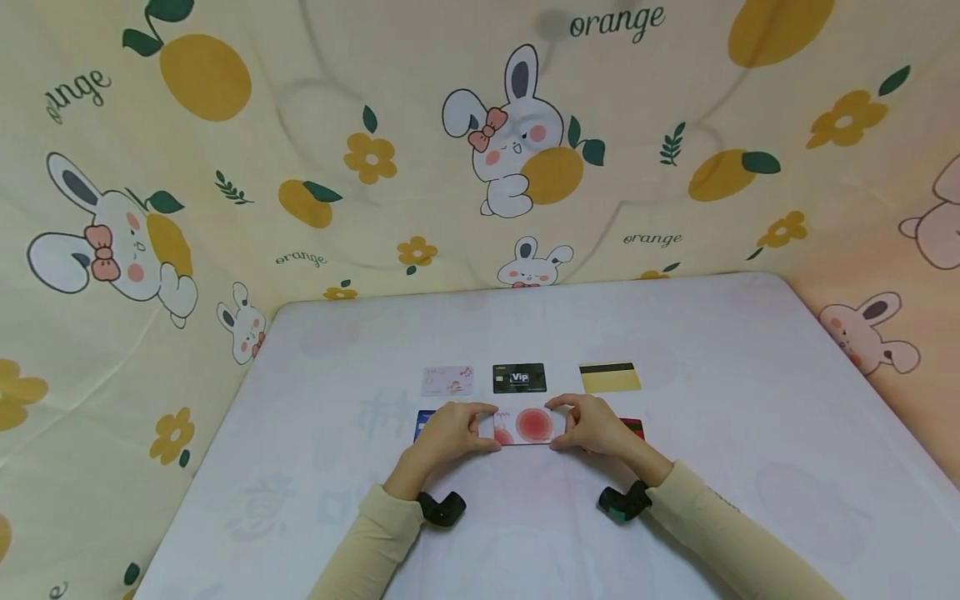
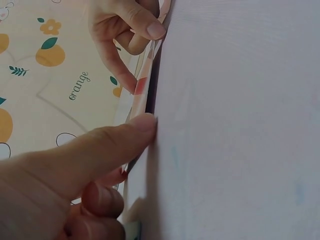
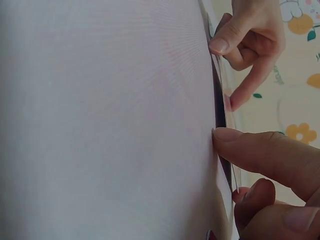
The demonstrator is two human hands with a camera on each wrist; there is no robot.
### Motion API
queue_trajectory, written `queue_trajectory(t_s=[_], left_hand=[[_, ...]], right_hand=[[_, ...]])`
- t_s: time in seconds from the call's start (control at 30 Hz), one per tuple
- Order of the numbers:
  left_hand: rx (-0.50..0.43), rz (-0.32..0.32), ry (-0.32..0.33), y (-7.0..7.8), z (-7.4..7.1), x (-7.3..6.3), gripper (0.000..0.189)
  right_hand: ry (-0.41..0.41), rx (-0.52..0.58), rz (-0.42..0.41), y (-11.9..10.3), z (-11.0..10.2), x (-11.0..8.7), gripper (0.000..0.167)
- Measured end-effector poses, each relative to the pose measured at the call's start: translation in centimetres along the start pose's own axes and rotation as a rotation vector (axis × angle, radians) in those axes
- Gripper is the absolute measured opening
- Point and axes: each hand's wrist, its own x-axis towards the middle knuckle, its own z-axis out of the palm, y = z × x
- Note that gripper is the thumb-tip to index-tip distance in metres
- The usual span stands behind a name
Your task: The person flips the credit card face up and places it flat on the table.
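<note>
A white card with pink-red circles point(image 1: 525, 425) lies low over the white table, held by both hands. My left hand point(image 1: 448, 432) pinches its left end between thumb and forefinger, near the corners. At the other end my right hand point(image 1: 596, 427) grips the card the same way. Both wrist views show the card point(image 2: 141, 90) nearly edge-on, with a dark strip beneath it. Partly hidden behind the left hand is a blue card point(image 1: 422, 421); a red card point(image 1: 633, 427) peeks out behind the right hand.
Behind the hands lie a pale pink card point(image 1: 447, 381), a black "Vip" card point(image 1: 519, 378) and a gold card with a dark stripe point(image 1: 611, 377), in a row. The white table point(image 1: 345, 508) meets a cloth printed with rabbits and oranges point(image 1: 420, 50) at its back edge.
</note>
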Motion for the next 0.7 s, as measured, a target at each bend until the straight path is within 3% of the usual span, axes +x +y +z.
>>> queue_trajectory(t_s=[0.7], left_hand=[[0.003, 0.016, 0.006, -0.06, 0.10, 0.12, 0.055]], right_hand=[[-0.002, -0.005, 0.005, 0.32, -0.07, 0.08, 0.055]])
